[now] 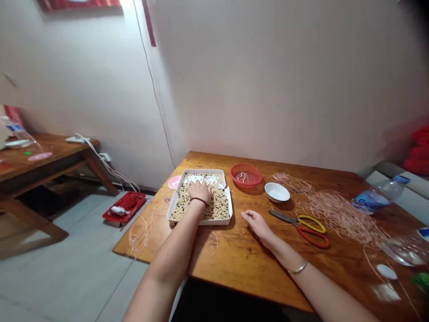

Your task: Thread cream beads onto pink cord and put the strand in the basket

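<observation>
My left hand (200,191) reaches into a white shallow tray (174,203) filled with small beige and dark beads, fingers curled down into the beads; a dark bead bracelet is on that wrist. My right hand (257,222) rests on the wooden table (241,264) to the right of the tray, fingers loosely curled with nothing visible in them. A thin bangle sits on the right wrist.
A red plastic bowl (246,175) with a bit of cord, a small white bowl (276,192), scissors (303,226) with yellow and red handles, a heap of pinkish cord (335,208) and water bottles (377,195) lie on the table. A red tray (124,207) sits on the floor.
</observation>
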Demonstrator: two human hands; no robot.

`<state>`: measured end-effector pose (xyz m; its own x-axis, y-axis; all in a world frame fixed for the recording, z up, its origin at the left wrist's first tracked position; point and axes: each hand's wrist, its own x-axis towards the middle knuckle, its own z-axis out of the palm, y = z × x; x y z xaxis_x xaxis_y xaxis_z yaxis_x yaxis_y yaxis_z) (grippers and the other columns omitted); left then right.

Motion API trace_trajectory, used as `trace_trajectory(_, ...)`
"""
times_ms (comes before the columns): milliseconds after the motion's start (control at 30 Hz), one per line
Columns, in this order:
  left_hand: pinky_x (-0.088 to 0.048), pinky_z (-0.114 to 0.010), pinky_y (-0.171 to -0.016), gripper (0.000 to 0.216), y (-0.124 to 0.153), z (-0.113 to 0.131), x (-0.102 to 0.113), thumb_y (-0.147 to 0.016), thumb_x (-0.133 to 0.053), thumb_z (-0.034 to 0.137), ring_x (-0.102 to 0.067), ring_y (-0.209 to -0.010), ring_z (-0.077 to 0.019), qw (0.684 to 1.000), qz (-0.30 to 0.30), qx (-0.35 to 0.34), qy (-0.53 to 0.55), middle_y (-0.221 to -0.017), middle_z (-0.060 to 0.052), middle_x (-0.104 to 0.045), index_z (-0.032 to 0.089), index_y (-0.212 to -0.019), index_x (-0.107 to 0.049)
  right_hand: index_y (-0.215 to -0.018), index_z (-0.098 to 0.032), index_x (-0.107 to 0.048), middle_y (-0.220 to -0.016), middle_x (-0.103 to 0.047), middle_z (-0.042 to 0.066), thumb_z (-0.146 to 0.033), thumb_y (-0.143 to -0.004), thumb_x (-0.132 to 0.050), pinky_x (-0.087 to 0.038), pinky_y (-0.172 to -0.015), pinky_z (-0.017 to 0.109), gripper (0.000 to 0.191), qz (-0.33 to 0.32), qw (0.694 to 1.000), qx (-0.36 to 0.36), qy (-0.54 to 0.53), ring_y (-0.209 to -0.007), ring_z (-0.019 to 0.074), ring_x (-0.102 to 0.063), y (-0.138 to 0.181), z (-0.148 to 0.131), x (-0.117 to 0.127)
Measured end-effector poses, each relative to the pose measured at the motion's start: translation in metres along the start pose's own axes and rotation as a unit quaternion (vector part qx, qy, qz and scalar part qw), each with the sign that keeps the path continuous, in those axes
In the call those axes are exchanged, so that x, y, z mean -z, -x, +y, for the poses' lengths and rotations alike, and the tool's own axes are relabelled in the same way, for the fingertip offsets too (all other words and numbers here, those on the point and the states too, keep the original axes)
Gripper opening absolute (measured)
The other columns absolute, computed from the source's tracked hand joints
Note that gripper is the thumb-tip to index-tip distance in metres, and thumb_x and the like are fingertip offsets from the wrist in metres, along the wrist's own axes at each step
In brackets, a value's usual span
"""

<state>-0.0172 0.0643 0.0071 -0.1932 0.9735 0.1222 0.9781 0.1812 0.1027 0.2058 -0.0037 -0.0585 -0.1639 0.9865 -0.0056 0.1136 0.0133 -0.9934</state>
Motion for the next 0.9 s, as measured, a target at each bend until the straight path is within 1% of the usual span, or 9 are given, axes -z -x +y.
trace_trajectory(67, -0.040, -0.051, -0.089, 0.047, -0.002, -0.001, -0.007, -0.090, -0.041, 0.045, -0.045, -0.118, -0.0393, 1.000, -0.024, 0.015, -0.001, -0.123, -0.023, -0.052, 0.012, -0.119, -0.056, -0.063, -0.018, -0.051, -0.060, -0.049, -0.002, -0.062, -0.068, -0.063, -0.037, -0.058, 0.025, 0.046, 0.013, 0.999, 0.030, 0.019, -0.058, 0.0126, -0.045, 0.002, 0.001, -0.001)
trace_trajectory(133, -0.041, -0.048, -0.089, 0.049, -0.003, 0.000, -0.013, -0.092, -0.034, 0.043, -0.047, -0.118, -0.0369, 0.999, -0.043, 0.002, -0.001, -0.125, -0.024, -0.050, 0.010, -0.123, -0.052, -0.062, -0.018, -0.052, -0.061, -0.051, -0.001, -0.062, -0.068, -0.064, -0.039, -0.061, 0.026, 0.046, 0.013, 0.999, 0.035, 0.030, -0.061, 0.0136, -0.047, 0.003, 0.001, -0.002)
trace_trajectory(233, -0.043, -0.041, -0.090, 0.046, -0.002, 0.006, -0.017, -0.094, -0.030, 0.040, -0.055, -0.110, -0.0301, 0.996, -0.079, -0.049, 0.008, -0.123, -0.020, -0.053, 0.011, -0.120, -0.053, -0.059, -0.018, -0.049, -0.055, -0.046, -0.003, -0.061, -0.067, -0.066, -0.035, -0.054, 0.024, 0.047, -0.001, 1.000, 0.018, 0.023, -0.054, 0.0112, -0.042, 0.005, 0.003, 0.001)
trace_trajectory(333, -0.044, -0.042, -0.088, 0.048, 0.005, 0.012, -0.016, -0.094, -0.030, 0.045, -0.058, -0.106, -0.0304, 0.990, -0.099, -0.099, 0.025, -0.121, -0.020, -0.054, 0.011, -0.120, -0.052, -0.063, -0.020, -0.046, -0.047, -0.035, -0.007, -0.059, -0.069, -0.066, -0.022, -0.041, 0.022, 0.045, -0.011, 0.999, -0.041, -0.017, -0.042, 0.0075, -0.029, 0.005, 0.006, 0.005)
trace_trajectory(433, -0.044, -0.039, -0.086, 0.048, 0.013, 0.014, -0.013, -0.092, -0.037, 0.051, -0.061, -0.101, -0.0290, 0.978, -0.122, -0.158, 0.054, -0.113, -0.018, -0.059, 0.013, -0.113, -0.056, -0.066, -0.021, -0.042, -0.043, -0.028, -0.010, -0.059, -0.067, -0.068, -0.012, -0.038, 0.021, 0.046, -0.016, 0.993, -0.092, -0.070, -0.037, 0.0054, -0.021, 0.004, 0.006, 0.008)
trace_trajectory(500, -0.045, -0.034, -0.085, 0.046, 0.016, 0.013, -0.013, -0.086, -0.047, 0.055, -0.062, -0.098, -0.0261, 0.965, -0.140, -0.206, 0.079, -0.108, -0.013, -0.063, 0.016, -0.108, -0.060, -0.066, -0.021, -0.041, -0.043, -0.026, -0.011, -0.058, -0.065, -0.070, -0.010, -0.037, 0.021, 0.048, -0.021, 0.989, -0.108, -0.100, -0.035, 0.0042, -0.019, 0.004, 0.002, 0.009)
trace_trajectory(633, -0.044, -0.028, -0.083, 0.052, 0.020, 0.007, -0.016, -0.073, -0.064, 0.058, -0.061, -0.099, -0.0235, 0.940, -0.156, -0.281, 0.114, -0.111, -0.009, -0.064, 0.021, -0.109, -0.061, -0.066, -0.021, -0.040, -0.043, -0.026, -0.012, -0.057, -0.063, -0.073, -0.012, -0.036, 0.020, 0.048, -0.015, 0.986, -0.109, -0.129, -0.034, 0.0030, -0.018, 0.005, -0.004, 0.007)
trace_trajectory(767, -0.043, -0.029, -0.073, 0.048, 0.019, 0.008, -0.018, -0.071, -0.068, 0.053, -0.062, -0.090, -0.0246, 0.936, -0.152, -0.293, 0.127, -0.100, -0.010, -0.068, 0.019, -0.105, -0.064, -0.066, -0.021, -0.041, -0.043, -0.026, -0.011, -0.055, -0.065, -0.071, -0.011, -0.036, 0.020, 0.046, -0.012, 0.987, -0.104, -0.124, -0.034, 0.0034, -0.019, 0.004, -0.004, 0.008)
trace_trajectory(900, -0.039, -0.027, -0.065, 0.040, 0.017, 0.011, -0.016, -0.073, -0.069, 0.049, -0.062, -0.079, -0.0229, 0.931, -0.143, -0.305, 0.141, -0.090, -0.008, -0.069, 0.018, -0.098, -0.065, -0.067, -0.021, -0.042, -0.044, -0.026, -0.012, -0.053, -0.065, -0.072, -0.011, -0.035, 0.020, 0.044, -0.009, 0.984, -0.105, -0.142, -0.034, 0.0031, -0.019, 0.003, -0.004, 0.010)
